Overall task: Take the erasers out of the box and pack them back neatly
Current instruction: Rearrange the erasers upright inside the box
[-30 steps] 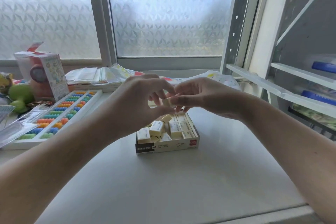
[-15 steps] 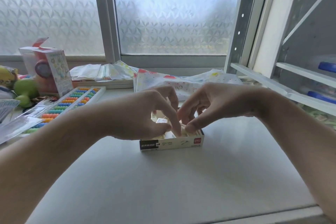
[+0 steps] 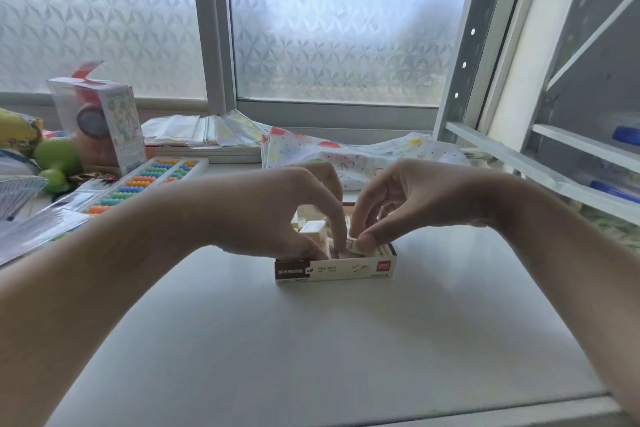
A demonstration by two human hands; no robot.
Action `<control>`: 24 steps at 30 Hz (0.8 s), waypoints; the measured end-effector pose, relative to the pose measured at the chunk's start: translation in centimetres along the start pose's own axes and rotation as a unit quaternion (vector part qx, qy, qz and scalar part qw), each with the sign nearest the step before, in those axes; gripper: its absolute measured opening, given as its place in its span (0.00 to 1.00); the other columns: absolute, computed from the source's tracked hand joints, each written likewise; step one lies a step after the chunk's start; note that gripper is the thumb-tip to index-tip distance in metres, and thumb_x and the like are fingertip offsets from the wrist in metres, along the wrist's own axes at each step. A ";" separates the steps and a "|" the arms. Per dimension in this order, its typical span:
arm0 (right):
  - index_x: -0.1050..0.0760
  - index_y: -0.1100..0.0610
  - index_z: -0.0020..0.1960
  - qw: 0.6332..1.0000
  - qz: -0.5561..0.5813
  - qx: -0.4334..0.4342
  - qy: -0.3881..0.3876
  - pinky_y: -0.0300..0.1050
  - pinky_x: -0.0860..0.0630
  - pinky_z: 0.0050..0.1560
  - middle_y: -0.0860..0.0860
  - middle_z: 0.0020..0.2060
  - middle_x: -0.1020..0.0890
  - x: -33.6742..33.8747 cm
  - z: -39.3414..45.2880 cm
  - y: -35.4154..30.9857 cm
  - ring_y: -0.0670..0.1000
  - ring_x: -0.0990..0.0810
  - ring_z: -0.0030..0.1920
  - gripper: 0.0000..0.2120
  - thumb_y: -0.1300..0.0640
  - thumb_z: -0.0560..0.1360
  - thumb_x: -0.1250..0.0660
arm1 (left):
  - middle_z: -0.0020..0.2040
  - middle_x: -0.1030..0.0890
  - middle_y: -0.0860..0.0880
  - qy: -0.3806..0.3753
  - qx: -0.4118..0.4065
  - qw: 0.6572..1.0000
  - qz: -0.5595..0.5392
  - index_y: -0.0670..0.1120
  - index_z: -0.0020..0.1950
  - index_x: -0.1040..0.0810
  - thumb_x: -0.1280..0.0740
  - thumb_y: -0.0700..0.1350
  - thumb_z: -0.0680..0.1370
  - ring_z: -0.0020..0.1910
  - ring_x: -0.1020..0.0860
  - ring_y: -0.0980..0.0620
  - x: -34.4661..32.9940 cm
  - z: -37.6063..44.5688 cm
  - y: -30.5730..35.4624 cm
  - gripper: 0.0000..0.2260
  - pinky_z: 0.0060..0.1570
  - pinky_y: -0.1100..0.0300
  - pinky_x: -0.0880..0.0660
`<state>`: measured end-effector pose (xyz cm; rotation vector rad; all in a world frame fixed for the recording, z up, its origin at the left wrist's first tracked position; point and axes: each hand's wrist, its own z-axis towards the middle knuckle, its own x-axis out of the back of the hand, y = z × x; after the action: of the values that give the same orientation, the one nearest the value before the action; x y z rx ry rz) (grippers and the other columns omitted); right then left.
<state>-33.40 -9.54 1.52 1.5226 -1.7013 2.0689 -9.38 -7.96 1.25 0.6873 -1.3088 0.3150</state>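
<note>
- At the far left, a green toy (image 3: 57,163) is lying on the white table (image 3: 311,340), close to some clear plastic packaging (image 3: 31,229).
- Just beside the toy, a colourful carton (image 3: 104,125) is standing upright, with its red top flap open.
- In front of the carton, an abacus with coloured beads (image 3: 145,184) is lying on the table at an angle.
- The left hand (image 3: 277,215) is reaching over the left part of the box (image 3: 334,269). Its fingers are curling down into the box, and the index fingertip is touching an eraser in the front row. I cannot tell if the fingers are really gripping something, because the hand is hiding what is under it.
- The box is sitting open in the middle of the table, between both hands, with its printed front side facing the camera.
- The erasers (image 3: 313,229) are lying inside the box; some cream ones behind the fingers are sitting loose and tilted.
- The right hand (image 3: 415,201) is hanging over the right part of the box. Its thumb and index finger are pinching one eraser (image 3: 355,248) at the front edge, inside the box.
- Behind the hands, a patterned cloth (image 3: 363,156) is lying below the frosted window (image 3: 346,21).
- At the far right, a metal shelf (image 3: 554,170) is standing.
</note>
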 end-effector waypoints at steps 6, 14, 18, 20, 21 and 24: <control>0.12 0.46 0.48 0.998 -0.053 0.006 0.016 0.35 0.23 0.49 0.45 0.43 0.12 -0.7 0.3 -0.3 0.42 0.15 0.45 0.09 0.46 0.69 0.20 | 0.52 0.24 0.59 0.000 -0.010 1.000 -0.019 0.58 0.45 0.17 0.25 0.48 0.73 0.56 0.25 0.63 0.1 0.0 0.0 0.05 0.61 0.60 0.29; 0.12 0.45 0.47 0.997 -0.069 0.013 0.019 0.40 0.25 0.52 0.46 0.43 0.12 -0.9 0.5 -0.4 0.44 0.16 0.46 0.09 0.43 0.70 0.21 | 0.50 0.22 0.60 0.004 -0.031 0.999 -0.018 0.63 0.51 0.18 0.30 0.53 0.69 0.51 0.23 0.63 -0.4 0.5 -0.9 0.12 0.50 0.61 0.24; 0.12 0.47 0.44 0.996 -0.082 0.020 0.021 0.50 0.21 0.56 0.51 0.43 0.12 -0.9 0.6 -0.1 0.48 0.16 0.46 0.07 0.45 0.70 0.20 | 0.48 0.23 0.60 0.020 -0.028 0.999 -0.007 0.64 0.49 0.17 0.30 0.51 0.68 0.49 0.23 0.62 -1.1 1.1 -0.8 0.12 0.48 0.61 0.25; 0.12 0.48 0.44 0.996 -0.082 0.018 0.021 0.52 0.20 0.55 0.53 0.43 0.12 -0.8 0.7 0.0 0.48 0.16 0.44 0.06 0.48 0.70 0.20 | 0.47 0.23 0.59 0.039 -0.028 0.999 -0.001 0.62 0.46 0.16 0.29 0.45 0.69 0.49 0.24 0.63 -1.3 1.3 -0.8 0.12 0.47 0.62 0.26; 0.12 0.49 0.44 0.996 -0.083 0.017 0.020 0.52 0.20 0.55 0.54 0.43 0.12 -0.8 0.7 0.0 0.48 0.16 0.43 0.05 0.49 0.70 0.20 | 0.47 0.23 0.59 0.045 -0.028 0.999 -0.003 0.60 0.45 0.15 0.28 0.43 0.69 0.49 0.24 0.63 -1.4 1.3 -0.8 0.12 0.48 0.62 0.25; 0.13 0.49 0.43 0.997 -0.078 0.020 0.017 0.39 0.23 0.46 0.50 0.41 0.12 -1.0 0.7 0.0 0.43 0.19 0.39 0.03 0.52 0.72 0.20 | 0.46 0.20 0.57 0.070 -0.020 0.996 -0.050 0.56 0.45 0.15 0.23 0.42 0.70 0.48 0.22 0.61 -0.8 1.0 -0.6 0.09 0.51 0.62 0.25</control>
<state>-32.46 -9.60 0.77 1.5663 -1.4883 2.0488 -9.98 -8.88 0.44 0.6816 -1.1405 0.2505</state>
